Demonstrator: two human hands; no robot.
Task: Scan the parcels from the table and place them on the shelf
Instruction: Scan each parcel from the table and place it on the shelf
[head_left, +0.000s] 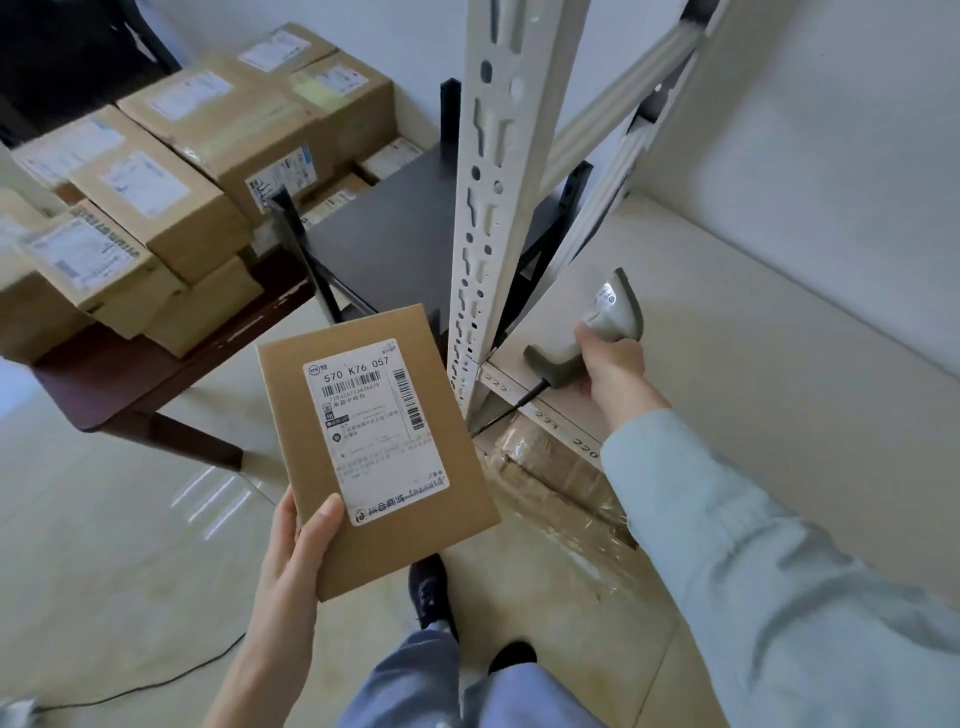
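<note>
Head view
Left hand (291, 551): holds a flat cardboard parcel (374, 447) from below, thumb curled over its lower left edge, label facing up.
Parcel's place: in the air above the floor, just beside the white shelf upright (498, 208), apart from the table (135, 374).
Right hand (610, 366): fingers wrapped round the handle of a grey scanner (597, 327), which lies on the shelf board (753, 364).
Table load: stacked cardboard boxes (171, 171) with labels.
Below the board: a wrapped package (550, 467).
</note>
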